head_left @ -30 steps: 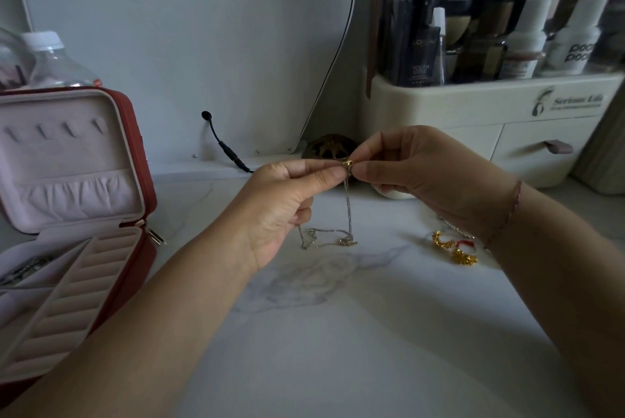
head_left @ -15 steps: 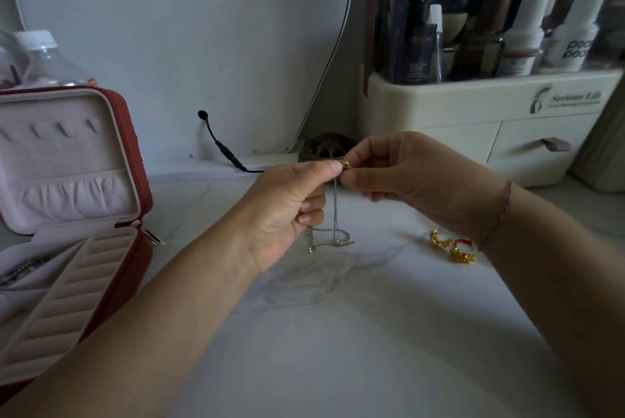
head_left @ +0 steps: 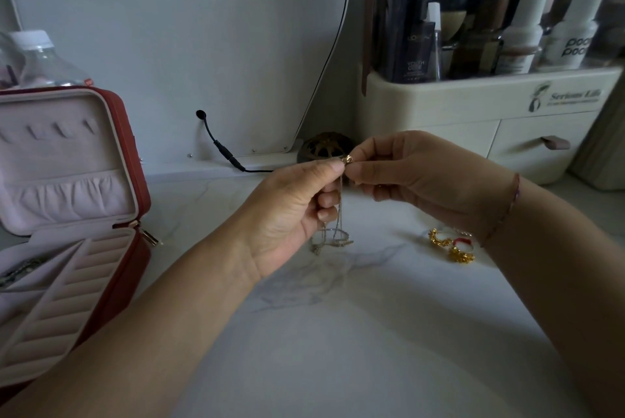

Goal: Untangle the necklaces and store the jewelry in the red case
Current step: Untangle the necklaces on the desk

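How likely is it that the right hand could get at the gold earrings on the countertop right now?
Probably yes, once freed: the gold earrings lie uncovered on the countertop close by the right hand, nothing between. At present it and the left hand both pinch the necklace.

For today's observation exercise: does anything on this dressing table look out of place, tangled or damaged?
The thin necklace, pinched by the left hand and right hand, hangs with its lower end bunched on the table. Gold earrings lie loose, outside the open red case. Nothing looks spilled or broken.
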The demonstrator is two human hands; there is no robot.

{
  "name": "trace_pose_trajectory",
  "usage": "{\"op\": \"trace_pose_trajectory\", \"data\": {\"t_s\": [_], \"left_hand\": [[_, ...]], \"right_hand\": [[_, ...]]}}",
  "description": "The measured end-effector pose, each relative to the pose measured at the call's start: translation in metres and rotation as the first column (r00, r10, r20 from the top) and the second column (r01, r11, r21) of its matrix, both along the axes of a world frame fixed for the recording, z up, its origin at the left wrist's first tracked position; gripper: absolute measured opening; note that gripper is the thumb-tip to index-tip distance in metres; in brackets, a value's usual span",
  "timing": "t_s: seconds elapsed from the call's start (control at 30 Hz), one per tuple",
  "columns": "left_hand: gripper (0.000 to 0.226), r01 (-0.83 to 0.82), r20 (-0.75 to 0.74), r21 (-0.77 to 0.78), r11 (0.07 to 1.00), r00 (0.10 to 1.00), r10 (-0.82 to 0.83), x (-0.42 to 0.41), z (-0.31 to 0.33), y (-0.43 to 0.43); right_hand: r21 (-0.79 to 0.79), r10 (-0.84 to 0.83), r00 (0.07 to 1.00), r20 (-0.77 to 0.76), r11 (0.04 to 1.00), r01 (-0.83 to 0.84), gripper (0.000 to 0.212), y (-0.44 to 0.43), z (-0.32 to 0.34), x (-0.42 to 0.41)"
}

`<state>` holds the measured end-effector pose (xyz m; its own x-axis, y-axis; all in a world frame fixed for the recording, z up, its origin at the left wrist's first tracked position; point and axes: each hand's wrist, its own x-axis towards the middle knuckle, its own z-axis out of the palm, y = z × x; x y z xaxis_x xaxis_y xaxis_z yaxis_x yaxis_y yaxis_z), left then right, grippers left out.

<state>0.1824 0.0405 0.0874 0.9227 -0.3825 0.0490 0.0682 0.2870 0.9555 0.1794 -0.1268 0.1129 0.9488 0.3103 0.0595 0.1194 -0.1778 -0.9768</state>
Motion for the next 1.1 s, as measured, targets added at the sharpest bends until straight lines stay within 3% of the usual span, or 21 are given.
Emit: {"op": "trace_pose_trajectory", "data": {"t_s": [0.13, 0.33, 0.5, 0.6, 0.77, 1.0, 1.1], "left_hand": [[0.017, 0.038, 0.011, 0.004, 0.999, 0.999, -0.038, 0.0004, 0.0010, 0.0005], [0.020, 0.049, -0.009, -0.018, 0.999, 0.999, -0.049, 0.0012, 0.0026, 0.0005], [0.040, 0.013, 0.083, 0.105, 0.994, 0.996, -0.022, 0.0000, 0.0019, -0.0016], [0.038, -0.025, 0.157, 0.145, 0.989, 0.988, 0.002, 0.0009, -0.0013, 0.0004], [0.004, -0.098, 0.214, 0.135, 0.986, 0.974, 0.068, 0.0016, -0.0028, 0.0020], [0.003, -0.132, 0.145, 0.096, 0.987, 0.982, 0.117, 0.0014, -0.0002, 0.0012], [0.013, -0.141, 0.142, 0.110, 0.984, 0.982, 0.125, 0.0025, -0.0012, 0.0019]], "right_hand": [[0.110, 0.084, 0.992, -0.092, 0.991, -0.074, 0.022, -0.0040, 0.0013, -0.0010], [0.227, 0.172, 0.969, -0.177, 0.965, -0.130, 0.013, -0.0039, 0.0035, -0.0022], [0.236, 0.206, 0.963, -0.175, 0.958, -0.162, 0.011, -0.0010, 0.0047, -0.0053], [0.226, 0.199, 0.966, -0.164, 0.961, -0.159, 0.015, -0.0005, 0.0044, -0.0049], [0.207, 0.135, 0.979, -0.152, 0.973, -0.102, 0.029, -0.0049, 0.0043, -0.0020], [0.158, 0.059, 0.992, -0.110, 0.987, -0.041, 0.029, -0.0057, 0.0026, -0.0004], [0.163, 0.007, 0.997, -0.078, 0.987, 0.005, 0.027, -0.0061, 0.0022, 0.0001]]}}
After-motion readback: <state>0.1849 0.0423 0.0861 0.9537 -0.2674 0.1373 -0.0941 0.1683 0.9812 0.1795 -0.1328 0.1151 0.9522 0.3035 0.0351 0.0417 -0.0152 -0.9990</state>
